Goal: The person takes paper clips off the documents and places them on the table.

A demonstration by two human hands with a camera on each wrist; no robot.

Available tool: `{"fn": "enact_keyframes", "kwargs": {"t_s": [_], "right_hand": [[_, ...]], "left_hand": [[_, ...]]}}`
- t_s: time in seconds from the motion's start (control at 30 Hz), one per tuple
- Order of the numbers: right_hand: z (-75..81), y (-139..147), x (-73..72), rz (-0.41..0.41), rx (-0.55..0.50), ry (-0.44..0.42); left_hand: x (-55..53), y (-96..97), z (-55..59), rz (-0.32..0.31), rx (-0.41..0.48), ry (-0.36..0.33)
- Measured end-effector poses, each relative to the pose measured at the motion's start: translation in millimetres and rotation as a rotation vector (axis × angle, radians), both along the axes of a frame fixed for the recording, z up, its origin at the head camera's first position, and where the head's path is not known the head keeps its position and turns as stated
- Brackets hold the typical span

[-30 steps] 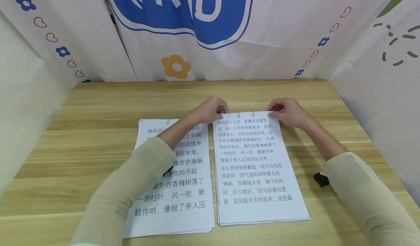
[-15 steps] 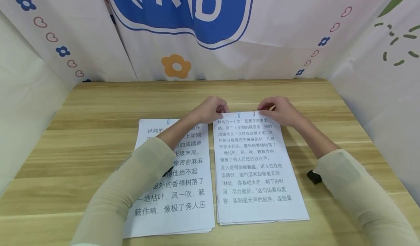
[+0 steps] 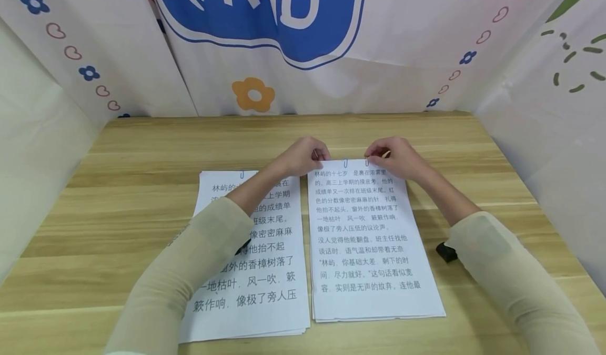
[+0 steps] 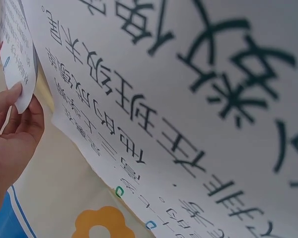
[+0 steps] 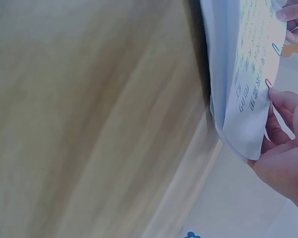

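Two stacks of printed paper lie side by side on the table. At the upper left corner of the right stack (image 3: 369,271), my left hand (image 3: 303,156) pinches the sheets between thumb and fingers. My right hand (image 3: 395,156) has its thumb and forefinger on the red paper clip (image 5: 268,83) at that stack's top edge, other fingers curled behind the paper. A blue paper clip (image 3: 345,163) sits between the hands. The left stack (image 3: 255,318), partly hidden by my left forearm, bears a green clip (image 4: 119,191) and a blue clip (image 4: 150,225).
The wooden table (image 3: 118,186) extends around both stacks. A white printed curtain (image 3: 393,76) hangs behind its far edge, and white walls enclose the sides. Small black pieces (image 3: 446,252) show beneath both sleeves.
My right hand has moved left along the top edge, from the right stack's upper right corner to the red paper clip. My left hand has kept its pinch at the other corner.
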State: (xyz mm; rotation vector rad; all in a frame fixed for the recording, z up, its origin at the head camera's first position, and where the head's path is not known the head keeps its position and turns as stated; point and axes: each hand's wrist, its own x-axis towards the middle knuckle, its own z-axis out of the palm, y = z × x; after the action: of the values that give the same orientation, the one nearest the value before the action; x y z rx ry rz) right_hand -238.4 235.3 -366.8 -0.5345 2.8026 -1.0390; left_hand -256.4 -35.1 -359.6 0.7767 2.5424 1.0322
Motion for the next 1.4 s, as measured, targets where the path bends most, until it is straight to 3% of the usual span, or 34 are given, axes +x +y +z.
{"fn": "enact_keyframes", "kwargs": {"t_s": [0.5,1.0,1.4], "right_hand": [[1.4,-3.6,-1.4,-0.009,-0.016,-0.039],[-3.3,-3.9,-3.0,-0.078,-0.075,-0.061],[-3.0,-4.9,-4.1,-0.088,-0.049,-0.073]], "left_hand": [[-0.9,-1.5,-3.6,-0.002,0.002,0.015],[-1.1,-1.6,-4.9,0.003,-0.001,0.016],[-2.2,-1.5,-4.8,-0.004,-0.003,0.015]]}}
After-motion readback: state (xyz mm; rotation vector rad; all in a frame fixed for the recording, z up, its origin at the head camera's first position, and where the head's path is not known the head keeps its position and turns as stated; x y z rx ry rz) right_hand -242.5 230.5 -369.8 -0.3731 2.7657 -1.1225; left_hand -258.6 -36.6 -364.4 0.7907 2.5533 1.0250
